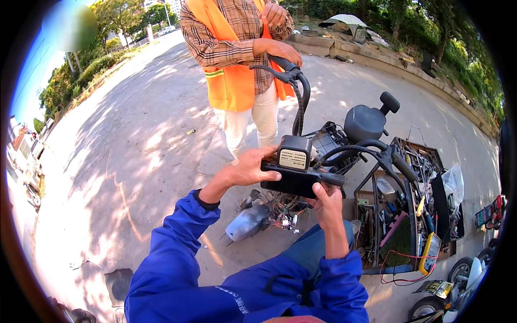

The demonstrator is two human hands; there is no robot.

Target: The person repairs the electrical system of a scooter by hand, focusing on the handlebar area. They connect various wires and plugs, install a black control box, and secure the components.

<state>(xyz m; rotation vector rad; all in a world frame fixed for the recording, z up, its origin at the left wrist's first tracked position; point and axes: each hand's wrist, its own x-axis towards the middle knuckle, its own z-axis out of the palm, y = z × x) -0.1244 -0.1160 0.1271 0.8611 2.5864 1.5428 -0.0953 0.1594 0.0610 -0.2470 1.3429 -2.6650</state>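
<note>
holding black panel (pixel 291 183), its back hidden, bystander (pixel 231 89) cut off

Left fingers (pixel 271 175) and right fingers (pixel 320 190) hold a black panel (pixel 290 184)

Dappled sunlight crosses pavement (pixel 145 129) near trees (pixel 449 29).

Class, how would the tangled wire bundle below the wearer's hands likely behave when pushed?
The wire bundle would probably flop, since its thin strands bend every which way. It may also snag, given the tangle and small white connectors.
</note>
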